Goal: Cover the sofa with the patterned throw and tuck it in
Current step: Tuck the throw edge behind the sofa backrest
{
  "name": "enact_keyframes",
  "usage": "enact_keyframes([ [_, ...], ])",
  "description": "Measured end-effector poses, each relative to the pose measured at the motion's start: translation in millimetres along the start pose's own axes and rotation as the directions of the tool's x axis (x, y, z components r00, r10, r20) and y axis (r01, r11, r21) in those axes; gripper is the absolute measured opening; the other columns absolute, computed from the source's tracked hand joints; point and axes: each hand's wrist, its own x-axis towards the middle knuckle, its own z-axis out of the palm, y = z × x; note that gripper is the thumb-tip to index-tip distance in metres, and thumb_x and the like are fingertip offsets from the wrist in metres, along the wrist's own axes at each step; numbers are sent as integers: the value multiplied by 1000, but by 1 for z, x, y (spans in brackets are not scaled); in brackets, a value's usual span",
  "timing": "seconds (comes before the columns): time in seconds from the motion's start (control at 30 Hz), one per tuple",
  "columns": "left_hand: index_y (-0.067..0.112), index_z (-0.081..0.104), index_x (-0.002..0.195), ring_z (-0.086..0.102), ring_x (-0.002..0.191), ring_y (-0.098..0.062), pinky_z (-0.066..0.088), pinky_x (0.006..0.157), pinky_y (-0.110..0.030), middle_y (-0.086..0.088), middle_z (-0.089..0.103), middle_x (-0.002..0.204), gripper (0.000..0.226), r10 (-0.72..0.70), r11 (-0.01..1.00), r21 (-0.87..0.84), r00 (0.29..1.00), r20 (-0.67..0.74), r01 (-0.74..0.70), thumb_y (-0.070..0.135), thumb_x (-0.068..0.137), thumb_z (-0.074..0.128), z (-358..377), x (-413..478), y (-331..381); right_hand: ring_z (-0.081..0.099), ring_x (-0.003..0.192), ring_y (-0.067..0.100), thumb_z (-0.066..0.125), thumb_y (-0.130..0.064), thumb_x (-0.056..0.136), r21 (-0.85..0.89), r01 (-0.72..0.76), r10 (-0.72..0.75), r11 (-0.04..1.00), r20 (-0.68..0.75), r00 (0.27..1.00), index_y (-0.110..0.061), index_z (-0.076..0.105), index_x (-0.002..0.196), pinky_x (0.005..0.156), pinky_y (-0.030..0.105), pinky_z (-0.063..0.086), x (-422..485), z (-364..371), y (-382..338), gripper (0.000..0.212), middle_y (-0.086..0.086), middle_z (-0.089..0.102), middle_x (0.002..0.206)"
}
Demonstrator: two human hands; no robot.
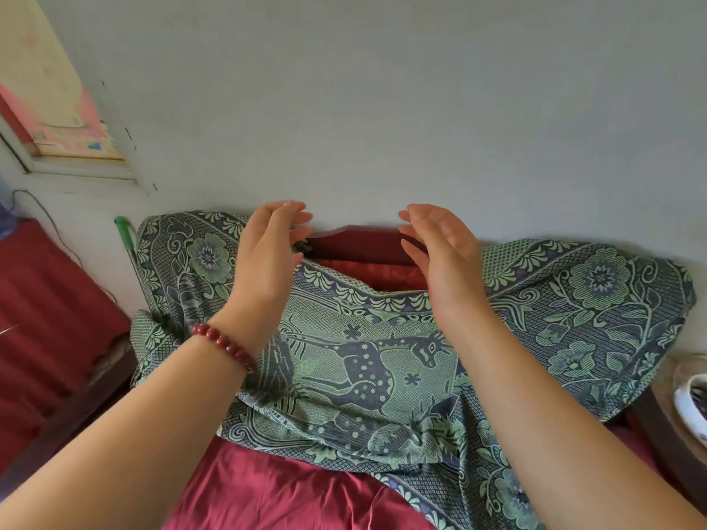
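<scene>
Head view: at twelve o'clock your left grip (267,254) and right grip (440,258) hovered spread and empty, likely to raise the sagging edge of the green patterned woven throw (363,357).

The red sofa (267,487) carries the rumpled green patterned throw (363,361).

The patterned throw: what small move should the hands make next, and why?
Probably grasp the sagging top edge of the throw and lift it over the sofa back. The left hand and right hand are both open just above that edge, and the red back shows bare between them.
</scene>
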Motion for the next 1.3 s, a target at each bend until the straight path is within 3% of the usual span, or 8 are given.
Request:
enact_keyframes([
  [0.27,27,61,93,61,99,-10,44,89,-34,7,66,102,16,-39,999,28,999,-30,40,25,96,45,29,92,-21,64,93,9,62,-17,90,-8,-26,27,1000,19,999,-27,67,78,86,28,51,98,13,38,17,-8,69,91],
  [0.6,26,61,92,61,98,-10,44,83,-32,7,65,100,14,-111,993,34,993,27,110,26,95,47,58,159,-52,64,96,12,62,-15,90,2,-85,85,996,-84,993,-22,65,82,90,30,52,158,5,72,11,-3,69,95],
  [1.0,27,62,90,63,102,-11,46,86,-32,8,66,99,17,-222,973,98,965,141,209,24,95,46,22,255,-106,65,90,11,60,-12,91,-9,-156,148,988,-263,953,-20,63,86,90,31,52,192,47,149,10,-4,68,90],
  [1.3,27,58,87,61,89,-3,44,76,-25,10,64,96,16,-279,951,203,927,252,231,21,97,47,2,311,-173,66,89,11,58,-16,93,-185,-202,134,962,-326,936,-16,67,91,87,26,53,206,66,209,9,-2,73,90],
])
